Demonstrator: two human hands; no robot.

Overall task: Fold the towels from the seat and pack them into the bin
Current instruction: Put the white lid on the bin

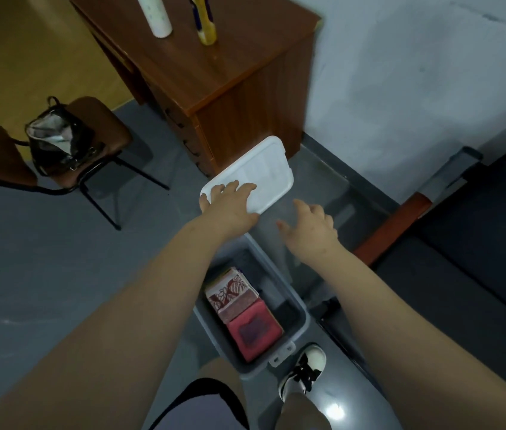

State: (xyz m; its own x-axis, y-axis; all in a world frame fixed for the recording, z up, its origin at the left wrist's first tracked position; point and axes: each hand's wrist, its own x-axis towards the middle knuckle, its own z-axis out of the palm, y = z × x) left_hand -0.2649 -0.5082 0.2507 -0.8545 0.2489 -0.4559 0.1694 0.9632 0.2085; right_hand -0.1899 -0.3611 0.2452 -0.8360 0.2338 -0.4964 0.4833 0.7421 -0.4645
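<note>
A grey plastic bin (303, 318) stands on the floor between my arms. Inside it lie folded towels: a leaf-patterned red and white one (231, 291) on top of a stack, and a pink-red one (255, 332) nearer to me. A white lid (264, 176) leans against the wooden cabinet just beyond the bin. My left hand (230, 206) grips the lid's near corner, fingers on top and thumb under the edge. My right hand (310, 226) hovers beside the lid with relaxed, spread fingers, holding nothing.
A brown wooden cabinet (214, 72) stands behind the lid with a white bottle (157, 15) and a yellow bottle (205, 21) on top. A chair (99, 125) at the left carries a black bag (56, 138). A dark seat (469, 259) lies to the right. My shoe (303, 367) is by the bin.
</note>
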